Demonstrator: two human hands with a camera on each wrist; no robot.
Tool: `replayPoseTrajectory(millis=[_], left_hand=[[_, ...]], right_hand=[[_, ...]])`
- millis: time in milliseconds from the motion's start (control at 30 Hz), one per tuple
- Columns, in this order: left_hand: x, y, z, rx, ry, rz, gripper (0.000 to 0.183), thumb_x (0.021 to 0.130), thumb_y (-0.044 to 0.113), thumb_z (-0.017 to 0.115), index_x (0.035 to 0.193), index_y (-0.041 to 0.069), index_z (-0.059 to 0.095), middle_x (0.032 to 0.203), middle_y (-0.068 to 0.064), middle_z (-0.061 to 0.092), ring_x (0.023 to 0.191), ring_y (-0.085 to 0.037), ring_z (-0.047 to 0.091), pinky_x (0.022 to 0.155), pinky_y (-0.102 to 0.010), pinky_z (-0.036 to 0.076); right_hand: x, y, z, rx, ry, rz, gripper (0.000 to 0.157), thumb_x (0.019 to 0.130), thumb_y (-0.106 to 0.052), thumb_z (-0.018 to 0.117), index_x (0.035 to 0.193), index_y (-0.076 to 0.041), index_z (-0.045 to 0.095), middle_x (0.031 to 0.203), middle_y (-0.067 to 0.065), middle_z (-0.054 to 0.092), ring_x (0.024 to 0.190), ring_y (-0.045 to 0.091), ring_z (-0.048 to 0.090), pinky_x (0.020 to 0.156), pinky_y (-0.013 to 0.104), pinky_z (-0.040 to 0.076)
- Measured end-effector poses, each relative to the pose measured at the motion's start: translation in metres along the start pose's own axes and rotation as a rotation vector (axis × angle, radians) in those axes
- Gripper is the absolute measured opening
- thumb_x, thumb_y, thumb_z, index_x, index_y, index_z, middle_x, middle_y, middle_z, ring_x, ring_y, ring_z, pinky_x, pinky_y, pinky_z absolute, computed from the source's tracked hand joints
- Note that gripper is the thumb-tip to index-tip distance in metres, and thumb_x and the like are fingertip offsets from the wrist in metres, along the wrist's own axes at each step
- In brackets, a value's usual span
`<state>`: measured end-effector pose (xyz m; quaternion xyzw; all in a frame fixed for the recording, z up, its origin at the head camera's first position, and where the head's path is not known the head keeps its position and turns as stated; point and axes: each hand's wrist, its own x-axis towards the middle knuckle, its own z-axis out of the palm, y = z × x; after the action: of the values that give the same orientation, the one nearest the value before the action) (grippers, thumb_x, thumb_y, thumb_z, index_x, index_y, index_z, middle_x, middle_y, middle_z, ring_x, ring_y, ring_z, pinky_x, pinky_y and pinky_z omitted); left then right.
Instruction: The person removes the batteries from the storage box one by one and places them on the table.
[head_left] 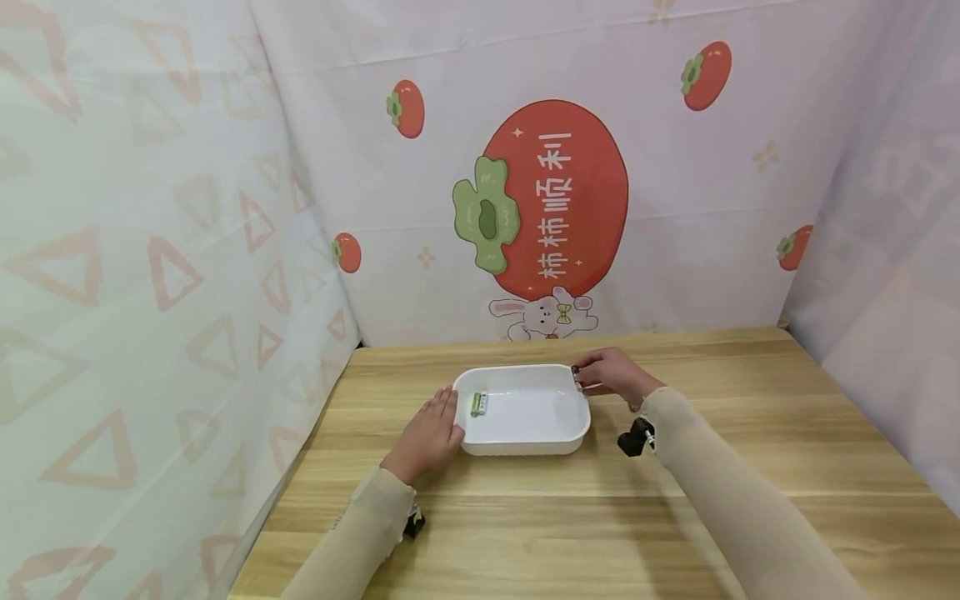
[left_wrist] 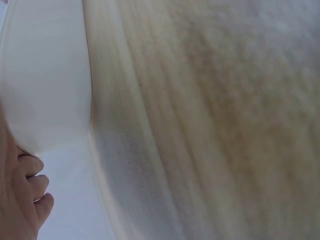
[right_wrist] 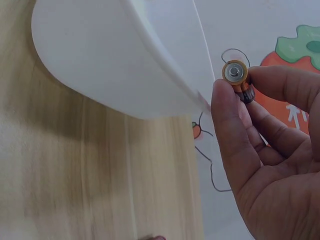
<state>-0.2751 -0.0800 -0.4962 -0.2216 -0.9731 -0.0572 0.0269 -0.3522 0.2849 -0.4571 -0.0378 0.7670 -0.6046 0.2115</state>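
Note:
A white tray with rounded corners sits on the wooden table. My left hand holds its left end, thumb near the front corner. In the left wrist view, bent fingers show at the tray's edge. Beyond the tray's right end, my right hand pinches a small copper-and-black battery between thumb and index finger. A second dark-and-orange battery shows just behind it, partly hidden. Inside the tray, near its left wall, lie green-and-white batteries side by side.
The wooden table runs back to a cloth wall printed with persimmons and a rabbit. More patterned cloth hangs on the left and right. A black wrist camera sits under the right wrist, close to the tabletop.

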Motion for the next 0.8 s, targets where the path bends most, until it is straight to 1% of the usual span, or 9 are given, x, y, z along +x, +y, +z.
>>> replayPoseTrajectory(millis=[167, 300, 500, 667, 800], left_hand=[[0.000, 0.001, -0.001, -0.001, -0.003, -0.001, 0.061, 0.100, 0.022, 0.039, 0.151, -0.007, 0.023, 0.156, -0.022, 0.023, 0.144, -0.034, 0.021, 0.115, -0.044, 0.019], [0.000, 0.001, 0.000, 0.001, 0.004, 0.001, 0.060, 0.100, 0.022, 0.039, 0.150, -0.008, 0.023, 0.156, -0.022, 0.024, 0.143, -0.034, 0.022, 0.115, -0.044, 0.020], [0.001, -0.001, 0.000, 0.001, 0.014, 0.007, 0.061, 0.100, 0.022, 0.040, 0.150, -0.008, 0.024, 0.155, -0.023, 0.025, 0.143, -0.035, 0.023, 0.115, -0.046, 0.021], [0.002, 0.000, -0.001, -0.001, 0.001, 0.002, 0.061, 0.100, 0.023, 0.039, 0.150, -0.008, 0.024, 0.156, -0.022, 0.024, 0.143, -0.035, 0.022, 0.115, -0.046, 0.022], [0.002, -0.001, 0.000, -0.001, -0.003, 0.000, 0.061, 0.100, 0.024, 0.038, 0.150, -0.008, 0.024, 0.156, -0.022, 0.023, 0.143, -0.035, 0.022, 0.115, -0.046, 0.021]], right_hand=[[-0.003, 0.003, -0.011, 0.025, 0.031, -0.013, 0.041, 0.095, -0.006, 0.058, 0.131, 0.011, 0.051, 0.121, 0.023, 0.056, 0.094, 0.026, 0.062, 0.095, 0.051, 0.047], [-0.007, 0.006, -0.020, 0.006, 0.024, -0.030, 0.043, 0.096, -0.006, 0.056, 0.134, 0.013, 0.047, 0.125, 0.026, 0.053, 0.095, 0.025, 0.061, 0.094, 0.049, 0.049], [-0.010, 0.008, -0.030, -0.030, 0.035, -0.022, 0.043, 0.096, -0.009, 0.057, 0.133, 0.012, 0.048, 0.125, 0.027, 0.054, 0.099, 0.027, 0.062, 0.093, 0.048, 0.049], [-0.013, 0.012, -0.039, -0.053, 0.032, -0.019, 0.044, 0.097, -0.010, 0.056, 0.134, 0.013, 0.046, 0.127, 0.031, 0.052, 0.095, 0.024, 0.063, 0.091, 0.046, 0.051], [-0.016, 0.016, -0.047, -0.072, 0.025, -0.029, 0.045, 0.097, -0.010, 0.056, 0.134, 0.015, 0.045, 0.122, 0.028, 0.056, 0.095, 0.023, 0.063, 0.091, 0.046, 0.051]])
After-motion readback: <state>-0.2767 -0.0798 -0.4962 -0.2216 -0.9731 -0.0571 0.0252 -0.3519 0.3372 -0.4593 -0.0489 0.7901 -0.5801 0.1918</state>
